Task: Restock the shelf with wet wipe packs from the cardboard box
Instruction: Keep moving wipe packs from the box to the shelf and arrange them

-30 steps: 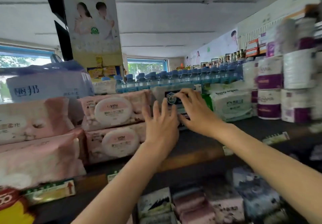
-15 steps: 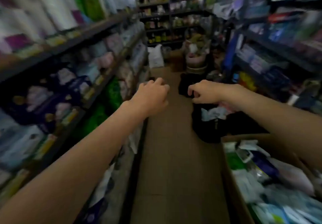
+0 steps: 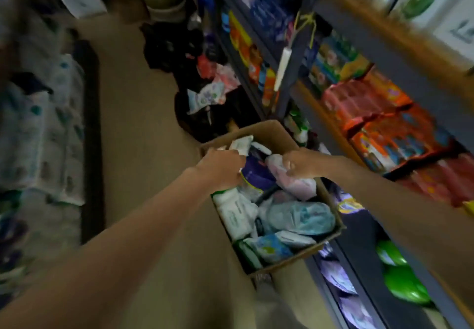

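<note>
Pick step: both hands down in the cardboard box (image 3: 272, 134) on the aisle floor w/ the wet wipe packs, left hand (image 3: 220, 166) curled over a purple pack (image 3: 256, 175), right hand (image 3: 301, 163) curled on a pink pack (image 3: 298, 185), grips too blurred to confirm; next, prob lift clear and turn to shelf.

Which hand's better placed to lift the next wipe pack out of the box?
Right, probably. The right hand already curls around the pale pink soft wipe pack atop the open brown cardboard box. The left hand sits at the dark purple pack; its grip is unclear through blur.
</note>
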`<state>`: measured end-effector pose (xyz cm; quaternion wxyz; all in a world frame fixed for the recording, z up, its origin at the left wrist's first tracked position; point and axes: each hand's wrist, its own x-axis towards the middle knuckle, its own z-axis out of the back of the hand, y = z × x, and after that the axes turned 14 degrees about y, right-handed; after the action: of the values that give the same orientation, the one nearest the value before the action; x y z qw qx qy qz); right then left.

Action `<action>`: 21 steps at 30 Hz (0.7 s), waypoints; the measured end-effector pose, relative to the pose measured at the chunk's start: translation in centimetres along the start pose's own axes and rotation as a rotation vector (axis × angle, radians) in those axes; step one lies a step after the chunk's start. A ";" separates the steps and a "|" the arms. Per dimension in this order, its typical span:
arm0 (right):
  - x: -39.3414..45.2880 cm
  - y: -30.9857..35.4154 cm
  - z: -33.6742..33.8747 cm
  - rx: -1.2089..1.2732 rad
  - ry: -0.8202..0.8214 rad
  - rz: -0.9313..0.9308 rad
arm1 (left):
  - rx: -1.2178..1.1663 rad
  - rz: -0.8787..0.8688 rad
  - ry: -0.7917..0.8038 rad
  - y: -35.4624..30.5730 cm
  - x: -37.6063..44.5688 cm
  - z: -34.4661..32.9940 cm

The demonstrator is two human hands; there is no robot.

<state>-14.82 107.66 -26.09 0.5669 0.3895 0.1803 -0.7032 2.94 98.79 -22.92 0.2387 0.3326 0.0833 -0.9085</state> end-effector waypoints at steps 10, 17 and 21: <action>9.6 -5.0 -11.3 -0.217 0.316 0.198 | -0.206 0.012 0.291 -3.4 6.6 -5.0; 11.9 -4.2 -14.3 -0.436 0.213 0.113 | -0.261 0.019 0.326 -4.6 7.3 -6.7; 13.4 -2.1 -15.8 -0.129 0.100 -0.073 | -0.264 0.015 0.327 -4.6 7.3 -7.4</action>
<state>-12.05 110.48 -46.56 0.5550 0.3798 0.2676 -0.6900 0.02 102.37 -33.34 0.2704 0.4422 0.2368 -0.8217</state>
